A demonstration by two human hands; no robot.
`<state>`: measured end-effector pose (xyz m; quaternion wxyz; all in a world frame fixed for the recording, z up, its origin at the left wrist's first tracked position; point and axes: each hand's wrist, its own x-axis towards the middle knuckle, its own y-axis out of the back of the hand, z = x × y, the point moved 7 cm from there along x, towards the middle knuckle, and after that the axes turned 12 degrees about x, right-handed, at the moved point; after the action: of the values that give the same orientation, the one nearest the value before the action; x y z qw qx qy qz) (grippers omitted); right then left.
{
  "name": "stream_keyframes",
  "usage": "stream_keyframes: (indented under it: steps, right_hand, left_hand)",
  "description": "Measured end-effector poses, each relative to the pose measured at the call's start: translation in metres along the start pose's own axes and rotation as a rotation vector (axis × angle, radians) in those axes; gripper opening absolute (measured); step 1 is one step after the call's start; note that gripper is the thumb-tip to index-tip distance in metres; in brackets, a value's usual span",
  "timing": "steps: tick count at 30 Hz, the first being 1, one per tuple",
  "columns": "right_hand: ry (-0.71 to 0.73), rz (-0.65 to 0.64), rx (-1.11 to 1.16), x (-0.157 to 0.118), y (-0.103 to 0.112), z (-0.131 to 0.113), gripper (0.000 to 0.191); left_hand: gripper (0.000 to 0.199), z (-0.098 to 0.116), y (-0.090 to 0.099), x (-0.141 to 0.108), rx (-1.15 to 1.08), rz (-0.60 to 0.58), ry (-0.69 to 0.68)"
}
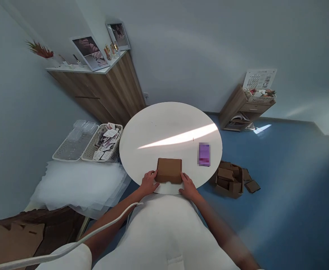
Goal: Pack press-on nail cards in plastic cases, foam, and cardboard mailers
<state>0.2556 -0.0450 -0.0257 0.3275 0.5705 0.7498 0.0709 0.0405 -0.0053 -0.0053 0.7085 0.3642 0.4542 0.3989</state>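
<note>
A small brown cardboard box lies closed near the front edge of a round white table. At the box's left side is my left hand, its fingers apart and its fingertips touching the cardboard. On the right side my right hand touches the box the same way, thumb spread from the fingers. Neither hand is wrapped round the box. To the right on the table lies a purple rectangular item, blurred by pixels.
Left of the table are a white basket of cards, a tray of clear containers and stacked translucent sheets. A carton of small boxes stands on the floor at right. A white cable crosses my left arm.
</note>
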Motion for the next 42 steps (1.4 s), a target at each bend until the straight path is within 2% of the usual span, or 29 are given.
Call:
stream_keyframes:
  steps: [3,6,11,15,18,23,30,37,42]
  right_hand:
    - [0.017,-0.021,0.072,0.000,-0.002,-0.003,0.088]
    - [0.040,-0.032,0.155,0.002,0.000,-0.008,0.087]
    - [0.078,0.010,0.249,0.006,0.019,-0.023,0.076]
    - [0.117,0.096,0.214,0.014,0.041,-0.039,0.051]
    - [0.118,0.131,0.182,0.021,0.053,-0.048,0.043]
    - [0.069,0.128,0.185,0.033,0.061,-0.055,0.043]
    - [0.014,0.143,0.271,0.044,0.068,-0.060,0.040]
    - [-0.031,0.168,0.393,0.044,0.069,-0.061,0.047]
    - [-0.060,0.099,0.483,0.049,0.068,-0.054,0.055]
  left_hand:
    - [0.069,0.002,-0.002,0.000,-0.030,-0.022,0.002]
    - [0.072,0.003,0.000,0.000,-0.090,0.020,-0.017]
    - [0.078,0.007,0.019,0.002,-0.205,0.099,-0.079]
    - [0.061,0.008,0.036,0.011,-0.260,0.131,-0.069]
    - [0.051,0.009,0.041,0.023,-0.275,0.122,-0.070]
    - [0.048,0.007,0.045,0.039,-0.215,0.091,-0.037]
    - [0.046,0.007,0.049,0.043,-0.143,0.087,-0.017]
    - [0.049,0.008,0.056,0.041,-0.190,0.128,0.003]
    - [0.049,0.005,0.062,0.042,-0.353,0.111,0.007]
